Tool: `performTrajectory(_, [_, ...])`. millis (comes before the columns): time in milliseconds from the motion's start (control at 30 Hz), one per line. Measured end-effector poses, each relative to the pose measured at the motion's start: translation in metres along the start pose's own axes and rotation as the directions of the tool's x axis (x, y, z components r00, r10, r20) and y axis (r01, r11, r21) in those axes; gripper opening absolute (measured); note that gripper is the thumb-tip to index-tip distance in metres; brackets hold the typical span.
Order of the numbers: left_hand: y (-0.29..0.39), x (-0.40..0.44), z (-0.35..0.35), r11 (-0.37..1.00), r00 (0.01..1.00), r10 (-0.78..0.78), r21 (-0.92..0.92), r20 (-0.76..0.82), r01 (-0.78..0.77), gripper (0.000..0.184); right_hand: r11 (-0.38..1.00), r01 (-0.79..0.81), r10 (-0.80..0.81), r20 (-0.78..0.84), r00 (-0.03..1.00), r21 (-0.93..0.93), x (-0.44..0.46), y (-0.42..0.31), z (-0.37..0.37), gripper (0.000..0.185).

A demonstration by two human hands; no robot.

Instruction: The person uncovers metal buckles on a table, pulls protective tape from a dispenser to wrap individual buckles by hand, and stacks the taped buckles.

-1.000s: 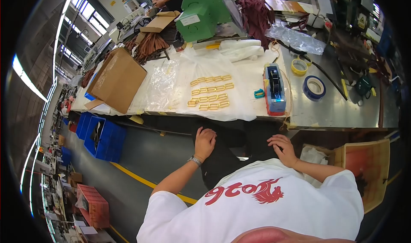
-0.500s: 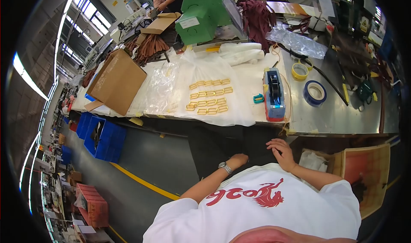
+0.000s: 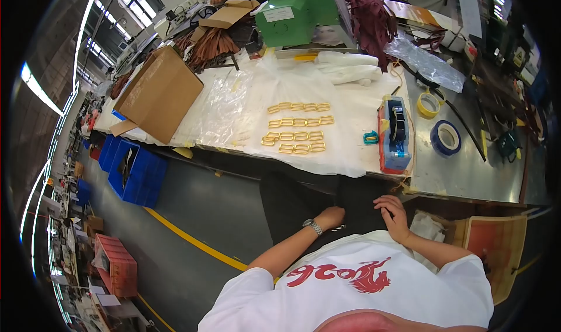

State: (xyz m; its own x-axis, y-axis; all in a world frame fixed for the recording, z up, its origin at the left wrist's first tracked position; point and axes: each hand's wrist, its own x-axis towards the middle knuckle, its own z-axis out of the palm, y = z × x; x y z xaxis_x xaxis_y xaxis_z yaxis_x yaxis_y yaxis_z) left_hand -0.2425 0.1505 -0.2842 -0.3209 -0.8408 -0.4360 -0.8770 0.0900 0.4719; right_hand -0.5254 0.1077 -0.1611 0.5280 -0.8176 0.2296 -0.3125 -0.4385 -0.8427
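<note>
My left hand [image 3: 331, 217], with a metal watch on its wrist, is curled closed over my dark-trousered lap. A small shiny bit [image 3: 338, 228] shows at its lower edge, too small to name, and what the fingers enclose is hidden. To the right, my right hand [image 3: 394, 215] rests near the table edge with its fingers apart and nothing in them. On the white-covered table in front lie several gold-coloured metal slider buckles [image 3: 300, 122] in rows. Both hands are apart from them.
Right of the buckles stand a tape dispenser [image 3: 395, 134] and a small teal item [image 3: 371, 137]. Yellow tape [image 3: 428, 104] and blue tape [image 3: 445, 138] lie beyond. A cardboard box [image 3: 159, 95] is at left, blue bins [image 3: 137, 174] are below, and a green machine [image 3: 286, 19] is behind.
The view has shifted slightly, so the table contents appear further right and the tape dispenser lower. The shiny bit now shows by my left hand. Both hands stay over my lap.
</note>
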Motion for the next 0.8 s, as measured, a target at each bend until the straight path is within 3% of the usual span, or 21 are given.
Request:
performTrajectory(133, [0.0,0.011,0.004,0.996,0.994,0.057,0.067,-0.089,-0.051,0.021,1.0,-0.009,0.009,-0.006,1.0,-0.016,0.0,0.0,0.003,0.016])
performTrajectory(333, [-0.001,0.006,-0.007,0.997,0.999,0.033,-0.075,-0.036,-0.036,0.02,0.999,-0.008,0.008,0.013,1.0,-0.039,-0.001,0.0,0.001,0.015])
performTrajectory(400, [-0.002,0.01,-0.01,0.993,0.995,0.012,-0.116,-0.098,-0.023,0.019,1.0,-0.004,0.004,0.013,1.0,-0.026,0.003,-0.001,0.002,0.016])
performTrajectory(467, [-0.009,0.021,0.001,0.989,0.956,0.014,-0.136,-0.293,-0.056,0.016,0.999,-0.005,0.006,0.022,1.0,-0.036,0.003,-0.001,0.003,0.016])
performTrajectory(800, [-0.009,0.017,0.002,0.972,0.951,-0.02,-0.227,-0.309,-0.053,0.015,0.998,-0.008,0.009,0.016,1.0,-0.056,0.005,-0.005,0.004,0.016])
